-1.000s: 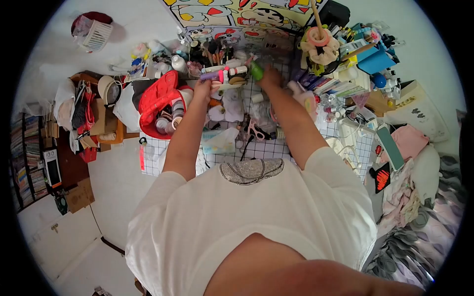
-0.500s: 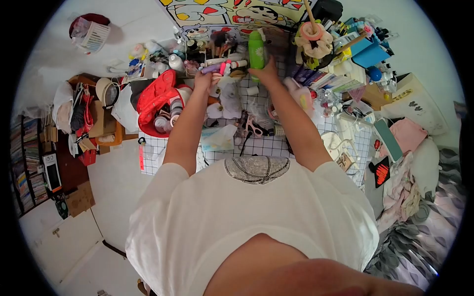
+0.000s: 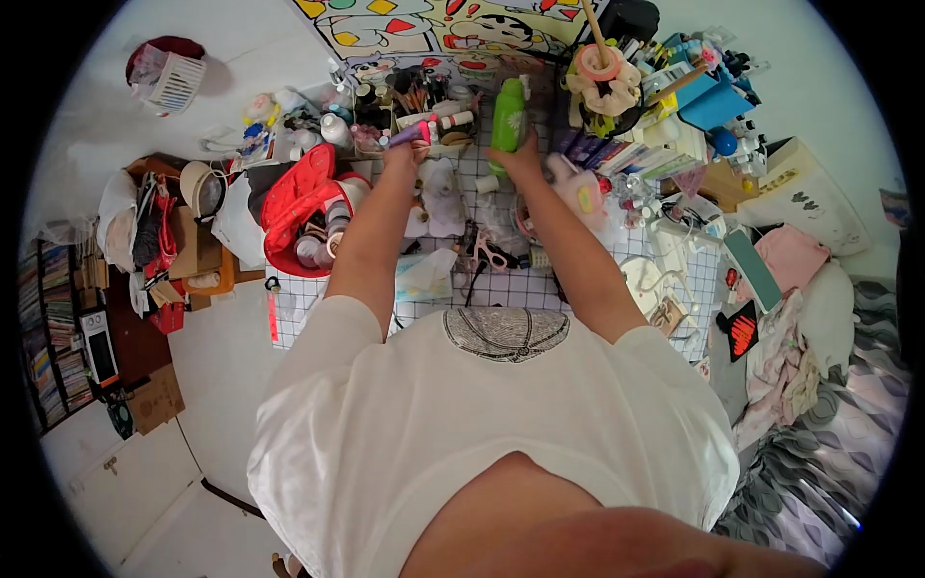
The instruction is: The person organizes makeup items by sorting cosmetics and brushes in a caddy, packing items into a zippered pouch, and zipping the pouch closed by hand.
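Observation:
My left hand [image 3: 405, 156] is closed around a slim purple tube [image 3: 409, 135] with a bright pink part beside it, close to the front of a brush holder [image 3: 424, 98]. The holder has several makeup brushes standing in it. On the right, a green bottle [image 3: 509, 118] stands nearly upright, tilted slightly to the right. My right hand [image 3: 520, 159] is wrapped round its lower part. Between my forearms lie a white plush-like item [image 3: 443, 188], a small white roll [image 3: 487, 184] and pink-handled scissors [image 3: 489, 252].
A red bag [image 3: 301, 207] holding several jars lies open at the left. Books [image 3: 626, 152] and a holder with a scrunchie [image 3: 607, 99] stand at the right. A soft blue-and-white packet [image 3: 424, 276] lies near my body on the grid-patterned tabletop [image 3: 520, 289].
The green bottle has come slightly nearer to me and now leans right. The brushes, blurred before, are sharp. My left hand still has the purple tube, and the view has shifted slightly.

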{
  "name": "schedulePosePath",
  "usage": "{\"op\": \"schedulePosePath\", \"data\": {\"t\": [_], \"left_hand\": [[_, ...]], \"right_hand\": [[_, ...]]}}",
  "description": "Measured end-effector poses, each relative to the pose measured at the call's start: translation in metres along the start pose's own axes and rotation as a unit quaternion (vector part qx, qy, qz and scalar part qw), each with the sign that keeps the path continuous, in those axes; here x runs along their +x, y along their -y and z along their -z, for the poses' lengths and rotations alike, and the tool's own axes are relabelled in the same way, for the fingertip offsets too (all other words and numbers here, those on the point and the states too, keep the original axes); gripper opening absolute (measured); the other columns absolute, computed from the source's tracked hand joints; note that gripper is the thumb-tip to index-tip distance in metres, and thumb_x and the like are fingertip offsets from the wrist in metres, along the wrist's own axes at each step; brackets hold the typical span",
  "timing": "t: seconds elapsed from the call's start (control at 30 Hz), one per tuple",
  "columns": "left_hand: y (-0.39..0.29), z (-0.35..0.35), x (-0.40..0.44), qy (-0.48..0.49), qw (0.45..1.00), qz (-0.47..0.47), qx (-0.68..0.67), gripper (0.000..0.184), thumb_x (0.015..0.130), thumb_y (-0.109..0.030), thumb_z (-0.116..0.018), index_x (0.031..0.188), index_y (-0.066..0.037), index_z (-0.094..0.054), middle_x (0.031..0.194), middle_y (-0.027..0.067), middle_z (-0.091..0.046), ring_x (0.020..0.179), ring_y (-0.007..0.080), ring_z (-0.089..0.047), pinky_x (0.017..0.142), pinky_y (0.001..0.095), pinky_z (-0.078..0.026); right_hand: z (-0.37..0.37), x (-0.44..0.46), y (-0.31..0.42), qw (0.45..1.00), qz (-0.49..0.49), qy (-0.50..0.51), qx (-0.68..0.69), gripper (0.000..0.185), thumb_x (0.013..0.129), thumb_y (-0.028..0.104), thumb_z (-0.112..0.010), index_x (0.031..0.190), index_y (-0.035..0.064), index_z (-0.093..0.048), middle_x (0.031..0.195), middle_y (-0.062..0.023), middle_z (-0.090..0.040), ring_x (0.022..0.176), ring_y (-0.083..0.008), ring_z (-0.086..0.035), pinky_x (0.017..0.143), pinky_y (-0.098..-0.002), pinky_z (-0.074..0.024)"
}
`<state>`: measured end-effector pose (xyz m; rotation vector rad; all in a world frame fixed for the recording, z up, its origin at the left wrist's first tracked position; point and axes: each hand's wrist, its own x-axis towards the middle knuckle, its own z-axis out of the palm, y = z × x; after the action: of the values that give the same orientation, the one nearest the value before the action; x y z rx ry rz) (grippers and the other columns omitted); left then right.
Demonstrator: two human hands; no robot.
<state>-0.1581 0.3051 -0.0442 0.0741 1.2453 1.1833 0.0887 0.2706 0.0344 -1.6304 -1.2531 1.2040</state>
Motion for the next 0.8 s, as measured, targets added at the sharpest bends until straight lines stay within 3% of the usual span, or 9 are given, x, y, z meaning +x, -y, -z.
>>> {"op": "schedulePosePath", "data": {"t": [0.07, 0.13, 0.23, 0.53, 0.63, 0.73, 0.8], "left_hand": [[0.012, 0.011, 0.027, -0.003, 0.999, 0.022, -0.049, 0.022, 0.088, -0.012, -0.037, 0.075, -0.003, -0.051, 0.063, 0.0077, -0.053, 0.050, 0.0173, -0.051, 0.050, 0.0278, -0.052], [0.020, 0.011, 0.035, -0.078, 0.995, 0.027, -0.058, 0.028, 0.089, -0.017, -0.044, 0.064, -0.004, -0.048, 0.059, 0.0036, -0.047, 0.050, 0.0139, -0.044, 0.056, 0.0276, -0.052], [0.021, 0.011, 0.043, -0.128, 0.991, 0.041, -0.023, 0.029, 0.089, -0.016, -0.041, 0.063, -0.005, -0.048, 0.061, 0.0052, -0.047, 0.057, 0.0161, -0.045, 0.058, 0.0315, -0.050], [0.015, -0.015, -0.011, -0.100, 0.993, -0.038, 0.043, 0.011, 0.086, -0.010, -0.043, 0.080, -0.006, -0.050, 0.064, 0.0053, -0.048, 0.058, 0.0187, -0.047, 0.058, 0.0288, -0.047], [0.019, -0.009, -0.002, -0.060, 0.991, -0.072, -0.099, 0.009, 0.086, -0.011, -0.044, 0.081, -0.007, -0.051, 0.066, 0.0043, -0.050, 0.056, 0.0172, -0.047, 0.056, 0.0279, -0.047], [0.009, -0.020, -0.011, -0.084, 0.960, -0.054, -0.263, 0.009, 0.079, -0.005, -0.049, 0.074, -0.011, -0.052, 0.065, 0.0020, -0.051, 0.052, 0.0140, -0.046, 0.042, 0.0253, -0.039], [0.004, -0.010, -0.009, -0.077, 0.948, -0.052, -0.303, 0.003, 0.080, -0.006, -0.051, 0.079, -0.009, -0.051, 0.069, 0.0026, -0.053, 0.056, 0.0146, -0.050, 0.044, 0.0243, -0.041]], "right_hand": [[0.001, -0.005, 0.005, 0.998, -0.010, 0.009, 0.061, 0.098, 0.053, 0.021, -0.078, 0.128, 0.0003, -0.018, 0.120, -0.0189, -0.038, 0.109, -0.0296, -0.043, 0.088, -0.0371, -0.0394], [0.000, -0.006, 0.007, 0.997, -0.013, 0.004, 0.073, 0.096, 0.053, 0.019, -0.077, 0.127, 0.0004, -0.019, 0.117, -0.0180, -0.039, 0.106, -0.0288, -0.044, 0.086, -0.0367, -0.0406], [-0.002, -0.005, 0.005, 0.997, -0.015, 0.017, 0.068, 0.095, 0.054, 0.017, -0.077, 0.127, 0.0009, -0.018, 0.117, -0.0178, -0.040, 0.106, -0.0287, -0.045, 0.086, -0.0366, -0.0412], [0.001, -0.010, 0.014, 0.996, -0.041, 0.057, 0.051, 0.097, 0.056, 0.020, -0.076, 0.130, 0.0029, -0.015, 0.119, -0.0163, -0.039, 0.107, -0.0272, -0.044, 0.086, -0.0355, -0.0410], [-0.001, -0.010, 0.013, 0.996, -0.035, 0.061, 0.058, 0.099, 0.056, 0.020, -0.077, 0.131, 0.0032, -0.014, 0.119, -0.0165, -0.039, 0.108, -0.0273, -0.044, 0.086, -0.0359, -0.0406], [-0.004, -0.004, 0.002, 0.996, -0.047, 0.061, 0.047, 0.100, 0.055, 0.020, -0.077, 0.132, 0.0034, -0.014, 0.120, -0.0168, -0.039, 0.109, -0.0274, -0.044, 0.087, -0.0362, -0.0404], [-0.004, -0.001, -0.003, 0.996, -0.052, 0.059, 0.037, 0.101, 0.055, 0.021, -0.078, 0.132, 0.0034, -0.014, 0.120, -0.0168, -0.039, 0.109, -0.0274, -0.044, 0.087, -0.0363, -0.0405]]}}
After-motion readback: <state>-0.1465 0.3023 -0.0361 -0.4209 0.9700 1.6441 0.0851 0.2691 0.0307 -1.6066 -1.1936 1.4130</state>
